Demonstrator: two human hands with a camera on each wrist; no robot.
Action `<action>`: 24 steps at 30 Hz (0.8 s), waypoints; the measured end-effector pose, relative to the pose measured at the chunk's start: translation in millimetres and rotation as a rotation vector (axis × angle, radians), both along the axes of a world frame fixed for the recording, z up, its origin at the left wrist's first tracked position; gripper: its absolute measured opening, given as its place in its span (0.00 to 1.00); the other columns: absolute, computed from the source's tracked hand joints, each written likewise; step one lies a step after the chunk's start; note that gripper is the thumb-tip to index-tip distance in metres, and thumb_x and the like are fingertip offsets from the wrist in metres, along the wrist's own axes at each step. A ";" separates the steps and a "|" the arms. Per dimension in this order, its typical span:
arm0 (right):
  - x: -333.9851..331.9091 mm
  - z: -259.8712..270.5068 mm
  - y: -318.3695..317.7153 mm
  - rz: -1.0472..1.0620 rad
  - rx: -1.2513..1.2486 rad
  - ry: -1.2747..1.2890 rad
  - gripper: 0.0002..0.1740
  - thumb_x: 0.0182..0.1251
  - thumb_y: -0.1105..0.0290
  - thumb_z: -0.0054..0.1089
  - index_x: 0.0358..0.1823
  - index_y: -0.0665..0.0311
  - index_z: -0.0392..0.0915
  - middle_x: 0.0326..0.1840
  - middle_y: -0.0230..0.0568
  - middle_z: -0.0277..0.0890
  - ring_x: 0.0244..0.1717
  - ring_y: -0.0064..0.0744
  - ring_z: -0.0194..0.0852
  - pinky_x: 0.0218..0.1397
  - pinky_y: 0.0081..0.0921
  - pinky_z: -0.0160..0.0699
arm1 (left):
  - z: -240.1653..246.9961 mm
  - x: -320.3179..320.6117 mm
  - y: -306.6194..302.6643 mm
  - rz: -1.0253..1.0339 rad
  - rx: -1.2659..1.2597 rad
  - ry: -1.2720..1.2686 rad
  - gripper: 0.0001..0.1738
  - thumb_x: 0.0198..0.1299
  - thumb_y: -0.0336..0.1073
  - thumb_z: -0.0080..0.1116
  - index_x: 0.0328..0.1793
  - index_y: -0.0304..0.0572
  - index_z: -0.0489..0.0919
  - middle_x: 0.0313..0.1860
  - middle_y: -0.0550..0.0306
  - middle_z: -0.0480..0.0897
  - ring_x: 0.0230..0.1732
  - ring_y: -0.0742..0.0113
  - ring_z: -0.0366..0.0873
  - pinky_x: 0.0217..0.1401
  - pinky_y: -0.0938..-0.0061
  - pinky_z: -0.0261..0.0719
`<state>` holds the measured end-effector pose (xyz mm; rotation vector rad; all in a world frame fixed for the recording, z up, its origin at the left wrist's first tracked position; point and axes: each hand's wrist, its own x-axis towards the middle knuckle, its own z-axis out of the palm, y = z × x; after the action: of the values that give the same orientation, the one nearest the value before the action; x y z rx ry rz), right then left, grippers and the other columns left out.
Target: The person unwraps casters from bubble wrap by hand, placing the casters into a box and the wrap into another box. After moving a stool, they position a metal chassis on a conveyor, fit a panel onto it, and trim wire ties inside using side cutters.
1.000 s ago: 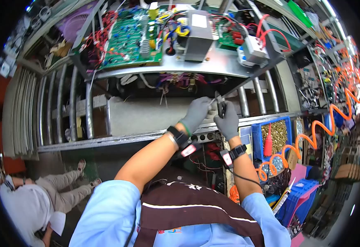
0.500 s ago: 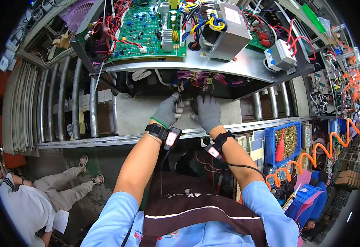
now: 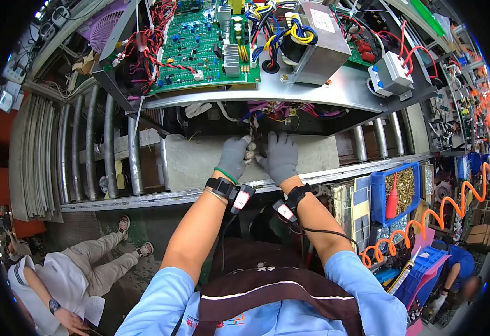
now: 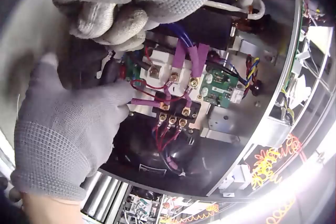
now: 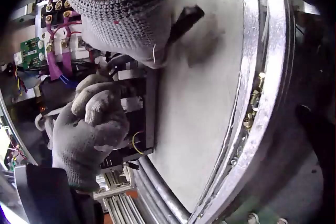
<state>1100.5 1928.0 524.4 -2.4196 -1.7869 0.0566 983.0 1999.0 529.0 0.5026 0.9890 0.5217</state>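
Both hands wear grey knit gloves and work close together below the raised metal shelf of an electrical cabinet [image 3: 334, 92]. My left hand [image 3: 235, 158] has its fingers curled and pinches a thin cable [image 5: 106, 62] at the wiring; the pinched end is mostly hidden. Beside it, my right hand [image 3: 281, 158] grips black-handled pliers [image 5: 186, 20], one handle sticking out past the palm. The tool's tip lies close to the left fingertips in the left wrist view. Near both hands is a terminal block [image 4: 173, 119] with brass screws, purple-sleeved cables [image 4: 197, 61] and thin red wires.
Above the hands, the shelf carries a green circuit board [image 3: 200, 50] and a boxed transformer [image 3: 317, 47]. Metal rollers [image 3: 110, 145] flank a grey plate [image 3: 194, 162]. To the right stands a blue bin [image 3: 395, 193] of brass screws, near an orange coiled hose [image 3: 424, 224]. Another person [image 3: 65, 274] is at left.
The hands moved from in front of the cabinet to the wiring under its shelf. The pliers, upright in the right hand a second ago, now lie mostly under it. The view shifted slightly.
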 end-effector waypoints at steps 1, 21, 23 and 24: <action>-0.9 -0.9 0.9 0.002 0.002 0.006 0.39 0.37 0.53 0.69 0.53 0.59 0.65 0.46 0.44 0.65 0.48 0.43 0.65 0.46 0.38 0.68 | 1.0 -0.4 -0.4 0.010 -0.010 -0.005 0.09 0.61 0.36 0.50 0.28 0.48 0.68 0.18 0.65 0.68 0.13 0.78 0.58 0.14 0.80 0.51; -31.7 88.6 -39.9 -0.047 -0.466 1.952 0.29 0.54 0.63 0.52 0.58 0.64 0.61 0.37 0.39 0.70 0.32 0.27 0.71 0.34 0.24 0.75 | 72.7 -144.7 -17.0 0.426 0.057 -0.173 0.17 0.59 0.54 0.48 0.33 0.49 0.70 0.18 0.70 0.61 0.15 0.79 0.55 0.13 0.84 0.50; -48.7 119.3 -22.8 0.086 -0.473 1.709 0.32 0.52 0.61 0.56 0.58 0.64 0.61 0.38 0.40 0.69 0.34 0.30 0.71 0.36 0.26 0.75 | 106.5 -150.0 -4.2 0.431 0.247 -0.067 0.28 0.61 0.63 0.43 0.38 0.44 0.72 0.16 0.72 0.59 0.14 0.81 0.53 0.13 0.85 0.47; -60.2 128.2 -13.8 0.265 -0.072 1.099 0.35 0.48 0.59 0.61 0.58 0.64 0.61 0.38 0.42 0.67 0.37 0.34 0.69 0.37 0.29 0.73 | 124.0 -149.2 3.0 0.388 0.313 -0.010 0.27 0.62 0.62 0.43 0.39 0.43 0.73 0.16 0.72 0.59 0.14 0.82 0.52 0.13 0.86 0.46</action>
<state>1040.3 1914.2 652.5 -1.5527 -1.4755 1.2061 833.8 2002.0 653.0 0.5877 1.0044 1.0364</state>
